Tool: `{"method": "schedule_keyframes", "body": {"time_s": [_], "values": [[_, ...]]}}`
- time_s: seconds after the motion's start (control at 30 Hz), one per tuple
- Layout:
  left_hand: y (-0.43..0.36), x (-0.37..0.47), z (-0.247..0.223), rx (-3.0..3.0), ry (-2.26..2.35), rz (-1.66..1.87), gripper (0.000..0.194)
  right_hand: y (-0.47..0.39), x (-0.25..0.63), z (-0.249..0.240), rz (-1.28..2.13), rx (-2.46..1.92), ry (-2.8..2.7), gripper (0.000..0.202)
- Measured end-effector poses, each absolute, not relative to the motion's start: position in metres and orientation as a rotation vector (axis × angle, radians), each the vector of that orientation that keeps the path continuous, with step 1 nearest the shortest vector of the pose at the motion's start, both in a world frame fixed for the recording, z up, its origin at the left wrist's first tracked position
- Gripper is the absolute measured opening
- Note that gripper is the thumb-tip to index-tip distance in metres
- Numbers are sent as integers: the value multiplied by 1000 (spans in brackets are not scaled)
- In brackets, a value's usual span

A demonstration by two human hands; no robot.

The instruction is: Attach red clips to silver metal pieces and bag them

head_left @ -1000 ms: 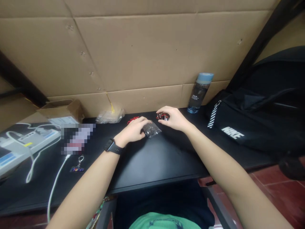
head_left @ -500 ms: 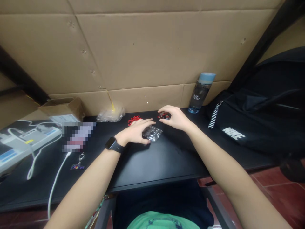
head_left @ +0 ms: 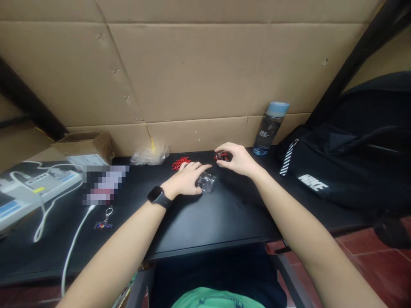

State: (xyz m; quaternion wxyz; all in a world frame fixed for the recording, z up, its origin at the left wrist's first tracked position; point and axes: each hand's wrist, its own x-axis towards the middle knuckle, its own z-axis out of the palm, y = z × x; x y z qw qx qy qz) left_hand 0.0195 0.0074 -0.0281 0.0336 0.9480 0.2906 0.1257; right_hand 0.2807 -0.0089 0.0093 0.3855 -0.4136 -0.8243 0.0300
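Observation:
My left hand (head_left: 187, 179), with a black smartwatch (head_left: 157, 196) on its wrist, hovers low over the table with fingers stretched out and thumb apart. A small clear plastic bag (head_left: 208, 182) lies under and beside its fingers, partly hidden. Just behind that hand is a tangle of red cord (head_left: 180, 163). My right hand (head_left: 236, 159) curls thumb and fingers around a small dark, shiny round piece (head_left: 220, 156) with red cord by it. The fingers cover part of this piece, so its exact kind is unclear.
Crumpled clear plastic (head_left: 150, 155) and a cardboard box (head_left: 86, 145) sit at the back left. A white power strip (head_left: 61, 184), a blurred-out item (head_left: 104, 184) with a cable, and a keychain (head_left: 104, 222) lie left. A water bottle (head_left: 269, 128) and black backpack (head_left: 353, 145) stand right.
My left hand has shifted slightly right, its index finger pointing toward the right hand. The right hand stays nearly in place around the dark piece. The view has tilted a little.

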Motion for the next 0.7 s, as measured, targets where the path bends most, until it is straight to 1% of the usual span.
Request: {"method": "schedule_keyframes", "body": {"time_s": [0.07,0.2,0.27,0.33,0.37,0.4,0.47,0.5,0.6,0.7], "values": [[8,16,-22,2904,932,473,86,-9,281,9,81,-1053,-2092,34],[10,10,-8,2863,1003,636,68,-9,283,11,81,-1056,-2071,34],[10,8,-1,2880,989,628,55,-9,284,11,82,-1060,-2066,34],[8,7,4,2882,943,535,41,-8,284,11,89,-1069,-2063,34],[6,6,6,2865,907,468,40,-8,284,11,96,-1073,-2064,34],[5,6,7,2841,870,408,46,-8,284,11,105,-1075,-2066,34],[2,6,6,2798,815,352,64,-9,283,11,129,-1077,-2076,34],[2,6,5,2789,803,354,68,-10,283,12,146,-1078,-2085,34],[5,7,-6,2782,825,376,71,-14,280,14,228,-1082,-2108,33],[12,8,-19,2732,940,368,86,-17,275,14,334,-1079,-2108,32]]}}
